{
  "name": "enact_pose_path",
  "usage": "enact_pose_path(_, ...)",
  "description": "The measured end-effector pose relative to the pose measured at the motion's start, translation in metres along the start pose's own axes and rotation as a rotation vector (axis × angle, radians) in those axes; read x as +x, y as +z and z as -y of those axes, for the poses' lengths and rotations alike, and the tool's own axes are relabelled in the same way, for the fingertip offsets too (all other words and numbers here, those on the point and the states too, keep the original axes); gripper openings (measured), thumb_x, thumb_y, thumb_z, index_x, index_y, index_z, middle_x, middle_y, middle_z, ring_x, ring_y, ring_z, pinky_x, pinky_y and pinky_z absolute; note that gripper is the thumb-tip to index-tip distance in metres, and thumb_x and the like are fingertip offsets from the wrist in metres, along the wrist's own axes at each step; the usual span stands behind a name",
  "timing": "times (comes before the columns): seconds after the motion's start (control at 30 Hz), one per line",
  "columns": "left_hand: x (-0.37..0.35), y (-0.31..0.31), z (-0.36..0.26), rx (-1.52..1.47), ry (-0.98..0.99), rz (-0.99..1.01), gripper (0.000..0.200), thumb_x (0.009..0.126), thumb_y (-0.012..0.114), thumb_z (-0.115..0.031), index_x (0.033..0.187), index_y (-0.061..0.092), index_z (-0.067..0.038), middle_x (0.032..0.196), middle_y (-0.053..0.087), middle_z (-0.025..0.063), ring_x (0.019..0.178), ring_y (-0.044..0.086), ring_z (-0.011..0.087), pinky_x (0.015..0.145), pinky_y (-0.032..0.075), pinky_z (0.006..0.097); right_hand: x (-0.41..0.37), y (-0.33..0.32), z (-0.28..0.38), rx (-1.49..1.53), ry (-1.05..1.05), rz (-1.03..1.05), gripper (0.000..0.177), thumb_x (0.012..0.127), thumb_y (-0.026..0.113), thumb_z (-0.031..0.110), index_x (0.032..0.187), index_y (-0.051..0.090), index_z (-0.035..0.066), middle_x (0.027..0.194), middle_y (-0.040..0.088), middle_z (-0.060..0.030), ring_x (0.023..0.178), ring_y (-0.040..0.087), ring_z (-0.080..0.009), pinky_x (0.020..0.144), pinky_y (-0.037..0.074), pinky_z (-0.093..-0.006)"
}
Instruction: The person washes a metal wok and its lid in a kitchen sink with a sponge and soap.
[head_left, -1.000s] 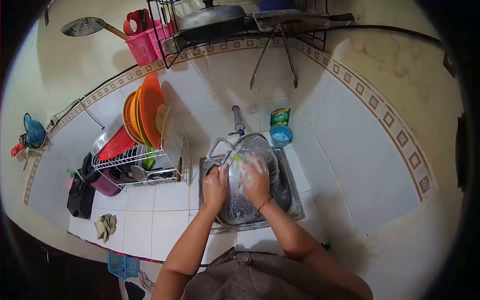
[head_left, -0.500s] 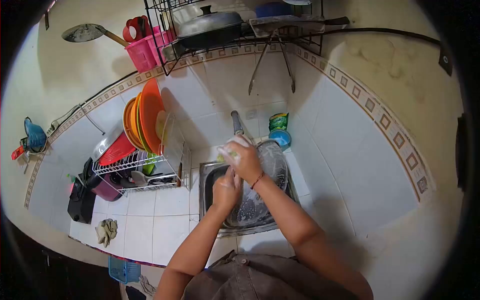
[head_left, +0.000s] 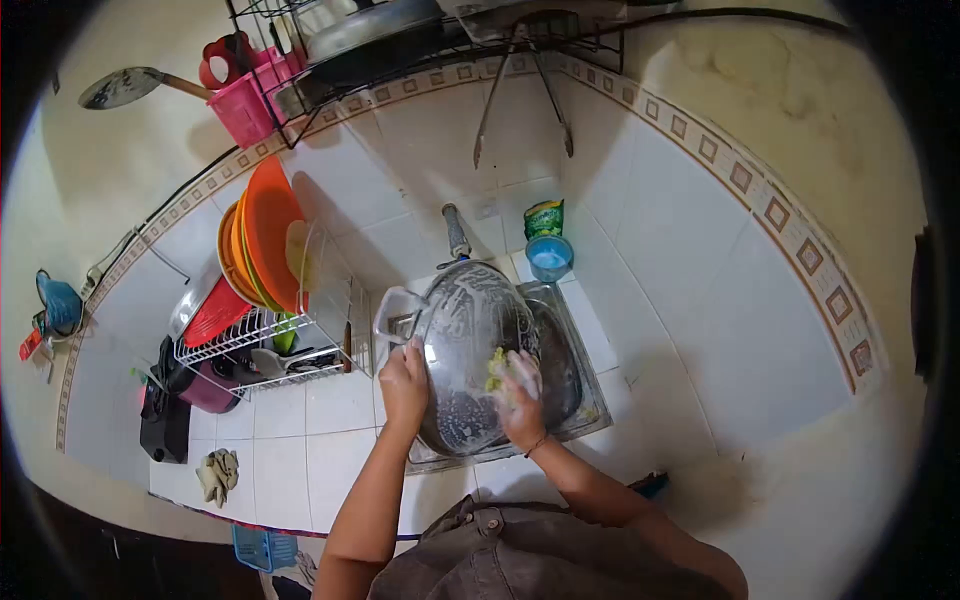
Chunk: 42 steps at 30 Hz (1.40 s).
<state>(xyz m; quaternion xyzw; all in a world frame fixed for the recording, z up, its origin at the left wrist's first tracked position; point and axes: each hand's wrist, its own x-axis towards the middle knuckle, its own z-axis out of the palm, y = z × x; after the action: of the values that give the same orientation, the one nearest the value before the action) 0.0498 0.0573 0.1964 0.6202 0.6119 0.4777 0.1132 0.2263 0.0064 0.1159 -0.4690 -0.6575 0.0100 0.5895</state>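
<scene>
A large, dark, rounded pan [head_left: 465,320] streaked with white suds is tilted over the sink [head_left: 598,415]. It has a foamy loop handle [head_left: 388,315] on its left. My left hand [head_left: 404,388] is closed on the pan at its left edge, just below that loop. My right hand [head_left: 522,405], coated in foam, presses a yellow-green sponge [head_left: 494,368] against the lower right of the pan's surface. The fingers on the sponge are partly hidden by suds. Behind the pan stands the faucet [head_left: 456,230].
A blue tub [head_left: 549,258] and a green packet [head_left: 544,218] sit behind the sink. To the left is a dish rack [head_left: 260,345] with orange plates [head_left: 272,235]. A crumpled cloth [head_left: 218,475] lies on the counter. Tongs [head_left: 520,95] hang from the shelf above.
My hands have moved apart from above the sink. The left has gone to the pan's edge, the right down onto its surface with the sponge. The pan now sits raised and tilted.
</scene>
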Motion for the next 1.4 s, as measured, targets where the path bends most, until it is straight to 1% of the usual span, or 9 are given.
enact_pose_path(0.07,-0.002,-0.01,-0.012,-0.008,-0.079,0.066,0.041,0.098,0.048,-0.027,0.077,0.057,0.007,0.062,0.052,0.0231,0.058,0.05,0.0323,0.059,0.041,0.041,-0.007,0.008,-0.043,0.061,0.21,-0.205,0.029,0.09,0.052,0.01,0.117,0.058,0.002,0.124,0.055,-0.0177,0.118,0.05,-0.036,0.102,0.037,-0.0432)
enact_pose_path(0.13,-0.009,-0.006,0.003,-0.01,0.04,0.031,0.04,0.098,0.049,-0.026,0.075,0.056,0.006,0.061,0.052,0.0234,0.055,0.048,0.0342,0.056,0.041,0.0419,-0.022,0.027,-0.098,0.455,0.955,-0.212,0.03,0.091,0.05,0.011,0.117,0.057,-0.003,0.118,0.059,-0.0183,0.108,0.055,-0.0287,0.094,0.04,-0.0324)
enact_pose_path(0.4,-0.004,-0.009,-0.013,0.03,-0.001,0.111,0.041,0.1,0.043,-0.026,0.078,0.056,0.006,0.062,0.051,0.0176,0.058,0.045,0.0259,0.058,0.039,0.0395,0.054,0.004,0.033,-0.017,0.105,-0.025,0.031,0.081,0.06,0.005,0.111,0.063,0.001,0.118,0.06,-0.0189,0.117,0.052,-0.0353,0.1,0.04,-0.0387)
enact_pose_path(0.53,-0.005,-0.004,0.0,-0.024,0.076,0.038,0.041,0.099,0.047,-0.025,0.072,0.053,0.006,0.06,0.05,0.0234,0.053,0.045,0.0345,0.054,0.038,0.0428,0.086,0.017,-0.06,0.423,0.508,-0.053,0.02,0.088,0.059,0.012,0.099,0.066,-0.002,0.095,0.068,-0.0145,0.085,0.065,-0.0265,0.074,0.049,-0.0336)
enact_pose_path(0.67,-0.006,-0.004,-0.002,0.044,0.027,0.041,0.042,0.101,0.042,-0.027,0.079,0.056,0.006,0.061,0.05,0.0185,0.057,0.044,0.0268,0.058,0.039,0.0387,0.017,0.041,-0.127,0.541,0.839,-0.242,0.023,0.092,0.054,0.012,0.108,0.063,-0.002,0.104,0.066,-0.0138,0.095,0.062,-0.0233,0.084,0.045,-0.0345)
enact_pose_path(0.8,-0.006,-0.003,-0.002,0.008,0.016,0.032,0.043,0.1,0.043,-0.028,0.076,0.054,0.006,0.061,0.047,0.0169,0.057,0.041,0.0242,0.056,0.038,0.0389,-0.015,0.017,-0.006,0.255,0.702,-0.329,0.029,0.094,0.048,0.014,0.116,0.059,0.0,0.125,0.054,-0.018,0.118,0.05,-0.0319,0.1,0.037,-0.0353)
enact_pose_path(1.0,-0.013,0.001,-0.015,0.045,0.063,0.057,0.043,0.1,0.046,-0.027,0.072,0.053,0.006,0.057,0.047,0.0184,0.053,0.043,0.0255,0.053,0.038,0.0386,0.069,0.006,0.035,-0.016,-0.026,0.119,0.026,0.082,0.059,0.01,0.107,0.066,0.008,0.124,0.057,-0.0137,0.12,0.047,-0.037,0.105,0.034,-0.0482)
enact_pose_path(1.13,-0.021,0.001,-0.025,-0.02,0.068,0.031,0.039,0.097,0.052,-0.022,0.069,0.051,0.006,0.056,0.05,0.0212,0.048,0.045,0.0308,0.049,0.038,0.0396,0.144,0.018,-0.054,0.435,0.618,0.223,0.026,0.08,0.06,0.013,0.105,0.066,0.008,0.11,0.064,-0.0174,0.105,0.058,-0.0361,0.095,0.044,-0.0423)
enact_pose_path(1.4,-0.017,0.001,0.008,-0.335,-0.128,0.259,0.029,0.091,0.062,-0.024,0.083,0.06,0.004,0.071,0.062,0.015,0.061,0.056,0.0202,0.059,0.046,0.0336,0.071,0.002,0.037,0.047,0.067,0.167,0.041,0.075,0.063,0.013,0.116,0.062,0.011,0.126,0.054,-0.0183,0.12,0.048,-0.0368,0.107,0.033,-0.0457)
